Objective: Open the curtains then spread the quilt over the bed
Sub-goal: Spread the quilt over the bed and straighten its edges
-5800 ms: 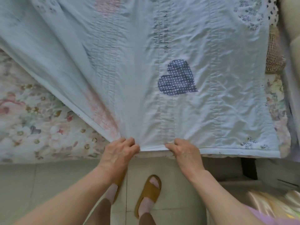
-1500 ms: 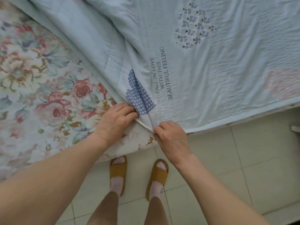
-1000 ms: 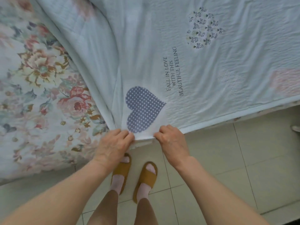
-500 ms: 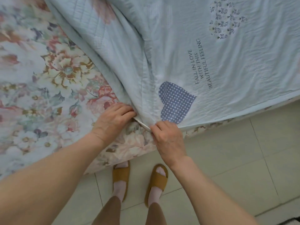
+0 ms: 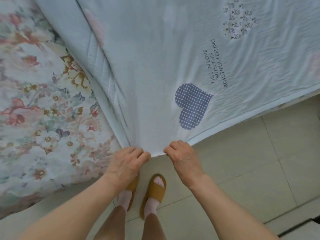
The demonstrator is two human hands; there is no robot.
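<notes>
A pale blue quilt (image 5: 155, 58) with a dotted purple heart and printed words lies over the right part of the bed. Its near edge is pulled taut out past the bed's side, over the floor. My left hand (image 5: 127, 161) grips that hem with curled fingers. My right hand (image 5: 181, 155) pinches the same hem a short way to the right. The floral bed sheet (image 5: 39, 104) is uncovered on the left. No curtains are in view.
Pale floor tiles (image 5: 251, 161) stretch in front of the bed and to the right. My two feet in mustard slippers (image 5: 154, 193) stand close to the bed's edge, just below my hands.
I have pulled the quilt's hem towards me and off the bed's edge. The fold over the heart has flattened out, and more of the sheet is now covered.
</notes>
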